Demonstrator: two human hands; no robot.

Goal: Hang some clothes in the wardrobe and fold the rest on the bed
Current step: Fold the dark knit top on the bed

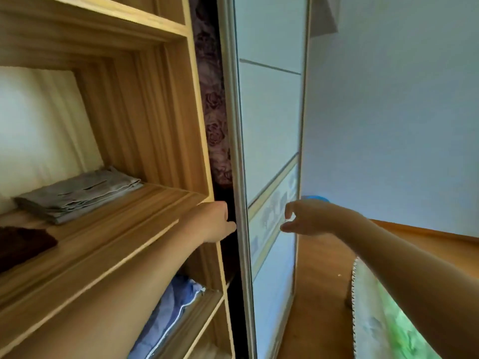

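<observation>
I face a wooden wardrobe (197, 104) with open shelves on the left and a white sliding door (269, 112) on the right. My left hand (215, 221) reaches into the dark gap beside the door's metal edge (239, 177); its fingers are hidden behind that edge and its thumb lies against it. My right hand (308, 218) hovers in front of the door panel, fingers loosely curled, holding nothing. Folded grey cloth (77, 194) and a dark red cloth (23, 244) lie on the shelf. Blue fabric (171, 309) sits on the shelf below.
A rose-patterned fabric (212, 120) hangs in the gap behind the door. At the lower right is the corner of a bed with a green floral cover (383, 320), with wooden floor (318, 275) between it and the wardrobe. A pale wall (394, 125) stands to the right.
</observation>
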